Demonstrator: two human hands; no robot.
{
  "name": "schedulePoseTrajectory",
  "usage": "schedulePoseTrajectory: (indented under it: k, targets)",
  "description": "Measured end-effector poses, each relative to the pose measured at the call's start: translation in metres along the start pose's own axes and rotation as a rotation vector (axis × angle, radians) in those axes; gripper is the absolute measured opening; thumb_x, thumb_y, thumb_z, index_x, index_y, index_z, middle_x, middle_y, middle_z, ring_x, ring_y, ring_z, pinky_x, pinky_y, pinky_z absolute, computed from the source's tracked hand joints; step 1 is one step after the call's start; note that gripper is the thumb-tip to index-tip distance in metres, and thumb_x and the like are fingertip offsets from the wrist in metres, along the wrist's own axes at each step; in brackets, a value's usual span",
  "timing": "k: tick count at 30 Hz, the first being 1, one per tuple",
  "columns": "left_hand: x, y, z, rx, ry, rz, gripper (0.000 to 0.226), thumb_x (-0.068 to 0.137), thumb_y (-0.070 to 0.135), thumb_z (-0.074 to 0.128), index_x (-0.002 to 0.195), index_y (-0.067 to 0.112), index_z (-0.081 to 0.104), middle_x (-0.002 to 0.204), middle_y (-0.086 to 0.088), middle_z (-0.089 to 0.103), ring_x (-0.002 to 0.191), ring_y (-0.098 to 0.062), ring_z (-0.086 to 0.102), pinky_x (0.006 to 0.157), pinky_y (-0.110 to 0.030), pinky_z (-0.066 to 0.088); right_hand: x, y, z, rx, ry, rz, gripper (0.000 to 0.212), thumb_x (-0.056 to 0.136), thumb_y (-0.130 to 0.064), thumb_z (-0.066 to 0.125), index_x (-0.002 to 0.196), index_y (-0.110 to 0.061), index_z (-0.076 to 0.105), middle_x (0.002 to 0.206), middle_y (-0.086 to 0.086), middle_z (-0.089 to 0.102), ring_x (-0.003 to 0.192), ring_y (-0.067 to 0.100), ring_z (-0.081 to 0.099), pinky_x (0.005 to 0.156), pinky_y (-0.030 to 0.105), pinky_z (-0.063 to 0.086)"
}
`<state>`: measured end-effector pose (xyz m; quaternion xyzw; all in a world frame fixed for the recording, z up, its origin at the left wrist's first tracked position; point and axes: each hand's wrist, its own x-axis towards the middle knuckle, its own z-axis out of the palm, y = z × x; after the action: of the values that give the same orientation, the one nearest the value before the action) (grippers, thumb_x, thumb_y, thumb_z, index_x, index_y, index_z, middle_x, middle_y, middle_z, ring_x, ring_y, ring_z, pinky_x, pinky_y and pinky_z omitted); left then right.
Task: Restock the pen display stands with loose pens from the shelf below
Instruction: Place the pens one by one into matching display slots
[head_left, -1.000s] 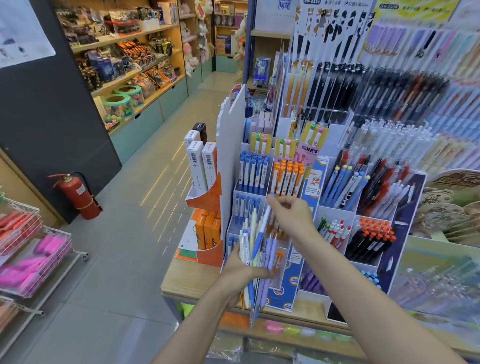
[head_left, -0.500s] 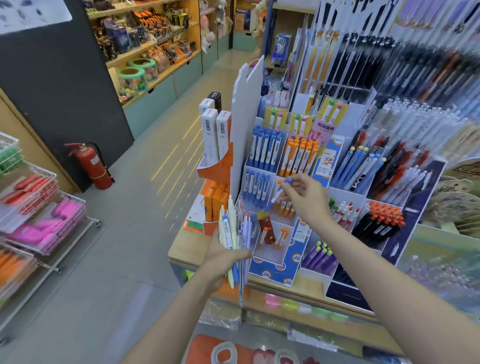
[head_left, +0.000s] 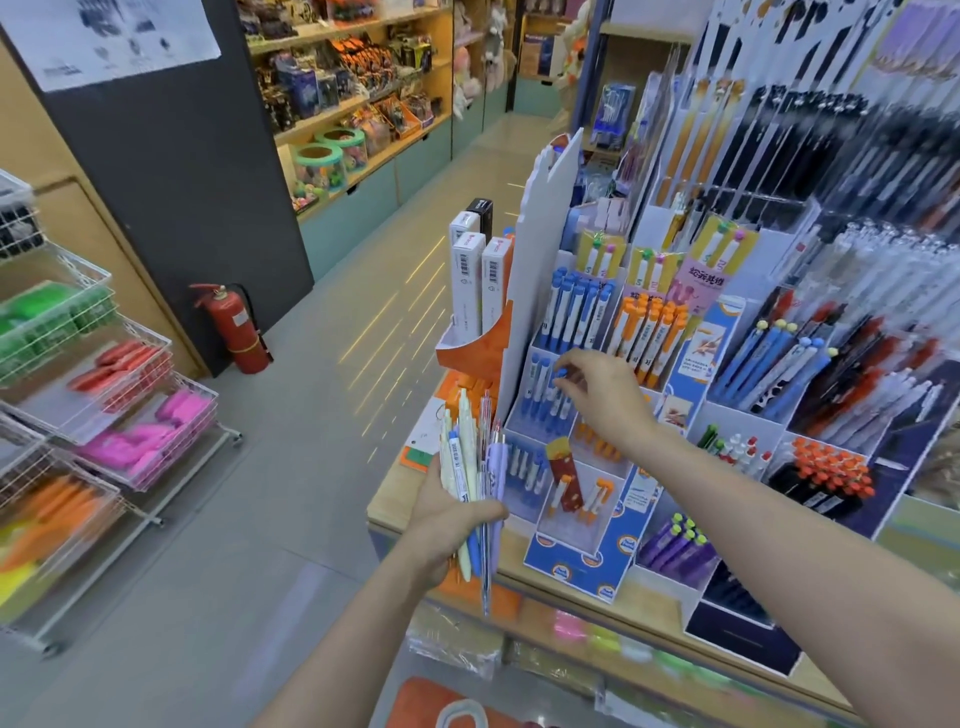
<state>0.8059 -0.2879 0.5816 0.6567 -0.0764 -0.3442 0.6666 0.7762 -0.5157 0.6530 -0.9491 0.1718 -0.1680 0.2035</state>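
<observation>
My left hand (head_left: 451, 525) grips a bundle of loose pens (head_left: 475, 467), cream, blue, lilac and clear, held upright beside the stand's left edge. My right hand (head_left: 605, 397) reaches over the tiered blue-and-white pen display stand (head_left: 587, 564) and pinches the blue cap of a blue-and-white pen (head_left: 558, 387), which stands among the other blue pens in the middle tier's left compartment. Above it sit full rows of blue pens (head_left: 576, 312) and orange pens (head_left: 649, 332). The clear front pocket (head_left: 579, 514) holds only a couple of orange-tipped pens.
The stand sits on a wooden counter (head_left: 395, 488) with more pen stands (head_left: 821, 467) to the right and boxed items (head_left: 470, 280) to the left. Wrapped stock lies on the shelf below (head_left: 561, 649). Wire baskets (head_left: 119, 410) and a red fire extinguisher (head_left: 234, 327) stand across the aisle.
My right hand moved left and up from the orange section to the blue pens, carrying the blue-capped pen into that compartment. My left hand raised the bundle slightly.
</observation>
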Motion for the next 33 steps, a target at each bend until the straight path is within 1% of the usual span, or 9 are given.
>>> schedulePoseTrajectory:
  k: [3, 8, 13, 23, 26, 28, 30, 31, 33]
  targets:
    - [0.002, 0.0, -0.002, -0.007, -0.012, -0.007, 0.068, 0.07, -0.013, 0.078, 0.123, 0.021, 0.052, 0.111, -0.011, 0.066, 0.101, -0.024, 0.066, 0.071, -0.027, 0.058, 0.001, 0.003, 0.002, -0.024, -0.009, -0.01, 0.017, 0.09, -0.011, 0.068, 0.106, -0.006, 0.07, 0.097, 0.011, 0.071, 0.09, 0.024, 0.065, 0.085, 0.039, 0.054]
    - [0.006, -0.003, -0.003, 0.003, -0.005, -0.028, 0.071, 0.069, -0.01, 0.081, 0.126, 0.021, 0.051, 0.111, -0.011, 0.067, 0.102, -0.026, 0.067, 0.079, -0.037, 0.062, 0.002, 0.014, 0.008, -0.127, -0.064, -0.011, 0.014, 0.09, -0.014, 0.069, 0.102, -0.009, 0.072, 0.092, 0.01, 0.07, 0.087, 0.025, 0.061, 0.074, 0.031, 0.046]
    - [0.007, -0.002, -0.004, 0.013, -0.011, -0.033, 0.071, 0.071, -0.01, 0.08, 0.127, 0.021, 0.051, 0.11, -0.01, 0.067, 0.1, -0.025, 0.067, 0.078, -0.036, 0.061, 0.011, 0.025, 0.019, -0.324, 0.03, -0.055, 0.019, 0.085, -0.018, 0.075, 0.102, -0.012, 0.075, 0.096, 0.009, 0.061, 0.091, 0.032, 0.055, 0.074, 0.044, 0.049]
    - [0.007, 0.001, -0.004, 0.019, -0.029, -0.043, 0.071, 0.069, -0.01, 0.079, 0.124, 0.025, 0.052, 0.107, -0.01, 0.067, 0.098, -0.025, 0.068, 0.08, -0.038, 0.061, 0.018, 0.025, 0.041, -0.517, 0.111, -0.111, 0.026, 0.081, -0.008, 0.076, 0.106, -0.015, 0.075, 0.087, 0.009, 0.052, 0.083, 0.033, 0.053, 0.068, 0.041, 0.038]
    - [0.004, 0.002, -0.005, 0.004, -0.026, -0.033, 0.075, 0.061, -0.002, 0.082, 0.123, 0.027, 0.052, 0.109, -0.011, 0.066, 0.1, -0.025, 0.068, 0.08, -0.039, 0.061, 0.01, 0.018, 0.035, -0.427, 0.133, -0.092, 0.036, 0.089, -0.016, 0.068, 0.125, -0.019, 0.064, 0.102, 0.009, 0.05, 0.09, 0.03, 0.052, 0.073, 0.04, 0.04]
    - [0.0, 0.004, -0.005, 0.013, -0.02, -0.017, 0.077, 0.059, 0.001, 0.081, 0.125, 0.027, 0.051, 0.109, -0.009, 0.066, 0.101, -0.024, 0.067, 0.08, -0.038, 0.061, 0.0, 0.001, 0.023, -0.175, 0.126, -0.064, 0.036, 0.094, -0.021, 0.062, 0.13, -0.022, 0.059, 0.113, 0.004, 0.046, 0.092, 0.018, 0.052, 0.079, 0.031, 0.043]
    - [-0.003, 0.006, -0.004, 0.019, -0.012, 0.011, 0.076, 0.066, -0.006, 0.079, 0.129, 0.025, 0.05, 0.109, -0.007, 0.066, 0.099, -0.02, 0.067, 0.077, -0.031, 0.06, -0.013, -0.028, 0.007, 0.132, 0.1, -0.095, 0.019, 0.094, -0.025, 0.062, 0.113, -0.022, 0.066, 0.103, -0.004, 0.051, 0.083, 0.004, 0.051, 0.076, 0.011, 0.038]
    - [-0.004, 0.007, -0.003, 0.022, -0.011, 0.025, 0.075, 0.069, -0.009, 0.077, 0.13, 0.023, 0.049, 0.108, -0.006, 0.066, 0.097, -0.018, 0.067, 0.074, -0.027, 0.059, -0.02, -0.044, 0.0, 0.208, 0.071, -0.122, 0.01, 0.093, -0.027, 0.065, 0.101, -0.023, 0.069, 0.093, -0.008, 0.055, 0.077, 0.003, 0.051, 0.071, 0.008, 0.038]
    - [-0.006, 0.009, 0.0, 0.012, -0.005, 0.038, 0.076, 0.07, -0.013, 0.075, 0.132, 0.021, 0.047, 0.108, -0.005, 0.065, 0.094, -0.015, 0.066, 0.068, -0.022, 0.056, -0.031, -0.073, -0.009, 0.267, -0.029, -0.152, 0.01, 0.087, -0.034, 0.071, 0.086, -0.024, 0.072, 0.08, -0.012, 0.059, 0.07, 0.004, 0.053, 0.064, 0.011, 0.039]
